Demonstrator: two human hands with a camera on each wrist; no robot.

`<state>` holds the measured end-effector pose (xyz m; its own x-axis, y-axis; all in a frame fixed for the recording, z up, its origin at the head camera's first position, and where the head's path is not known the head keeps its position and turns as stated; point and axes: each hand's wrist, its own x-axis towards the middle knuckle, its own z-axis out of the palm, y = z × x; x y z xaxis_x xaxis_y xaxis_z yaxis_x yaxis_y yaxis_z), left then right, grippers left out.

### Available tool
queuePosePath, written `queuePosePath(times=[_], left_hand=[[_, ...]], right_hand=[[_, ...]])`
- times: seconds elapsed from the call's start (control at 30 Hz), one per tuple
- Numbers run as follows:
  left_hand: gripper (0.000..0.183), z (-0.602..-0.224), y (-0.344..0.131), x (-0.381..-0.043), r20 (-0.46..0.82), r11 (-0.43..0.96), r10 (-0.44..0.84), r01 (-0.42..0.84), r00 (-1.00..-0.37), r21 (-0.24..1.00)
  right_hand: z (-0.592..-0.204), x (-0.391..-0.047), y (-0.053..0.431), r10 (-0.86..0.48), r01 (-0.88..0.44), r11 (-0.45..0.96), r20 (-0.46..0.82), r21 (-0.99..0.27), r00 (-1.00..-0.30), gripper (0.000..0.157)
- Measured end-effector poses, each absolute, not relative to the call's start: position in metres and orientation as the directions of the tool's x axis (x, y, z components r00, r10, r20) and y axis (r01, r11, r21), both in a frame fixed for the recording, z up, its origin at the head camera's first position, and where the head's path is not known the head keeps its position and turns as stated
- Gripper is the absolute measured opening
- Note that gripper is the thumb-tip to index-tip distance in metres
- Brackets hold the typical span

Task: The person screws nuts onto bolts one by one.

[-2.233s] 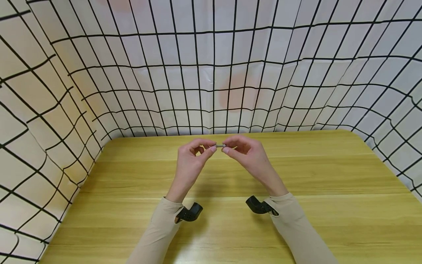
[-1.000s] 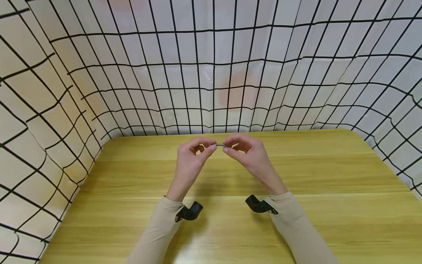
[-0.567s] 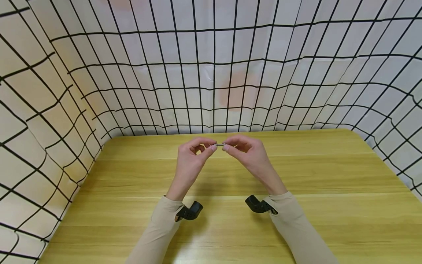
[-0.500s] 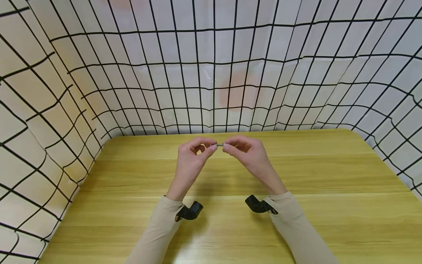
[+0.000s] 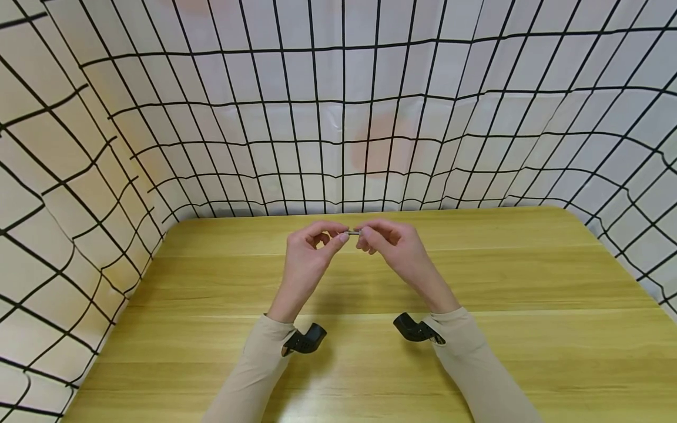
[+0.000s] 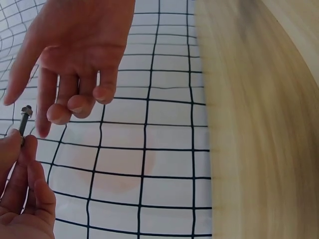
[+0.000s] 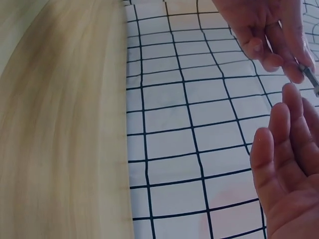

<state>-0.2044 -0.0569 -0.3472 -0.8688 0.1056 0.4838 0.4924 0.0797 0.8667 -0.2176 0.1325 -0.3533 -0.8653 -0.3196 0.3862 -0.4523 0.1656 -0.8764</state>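
Observation:
A small metal bolt (image 5: 353,233) is held level in the air between the two hands in the head view. My left hand (image 5: 309,252) pinches one end of it between thumb and index finger. At the bolt's other end, in the left wrist view, sits a nut (image 6: 27,110). My right hand (image 5: 399,247) is at that end, its thumb and index finger spread to either side of the nut and apart from it. In the right wrist view its fingers (image 7: 279,124) are loosely extended, and the nut end is partly cut off by the frame's edge.
Below the hands is a wooden table (image 5: 211,329) with a rounded far corner. Behind and beside it hangs a white sheet with a black grid (image 5: 328,117). A black camera mount (image 5: 307,339) is on the left wrist, another mount (image 5: 415,327) on the right.
The right hand's fingertips, earlier at the bolt's end with the thumb below, have parted; its thumb has moved up and its other fingers show lower. The left hand stays nearly still with the bolt.

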Motion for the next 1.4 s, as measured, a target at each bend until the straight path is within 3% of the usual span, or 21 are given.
queuePosePath(times=[0.17, 0.57, 1.0, 1.4], left_hand=[[0.01, -0.332, -0.057, -0.194, 0.484, 0.08, 0.103, 0.493, -0.869, 0.867], [0.01, -0.332, -0.057, -0.194, 0.483, 0.075, 0.102, 0.491, -0.87, 0.868], [0.01, -0.334, -0.057, -0.194, 0.493, 0.069, 0.112, 0.502, -0.863, 0.862], [0.009, -0.332, -0.055, -0.192, 0.495, 0.087, 0.121, 0.506, -0.86, 0.858]], right_hand=[[-0.335, -0.205, 0.129, -0.324, -0.491, 0.183, 0.419, -0.852, -0.848, 0.028], [-0.335, -0.205, 0.129, -0.312, -0.533, 0.114, 0.479, -0.838, -0.82, 0.016], [-0.332, -0.202, 0.129, -0.299, -0.441, 0.165, 0.381, -0.882, -0.875, 0.015], [-0.333, -0.202, 0.129, -0.302, -0.429, 0.189, 0.363, -0.883, -0.881, 0.014]])
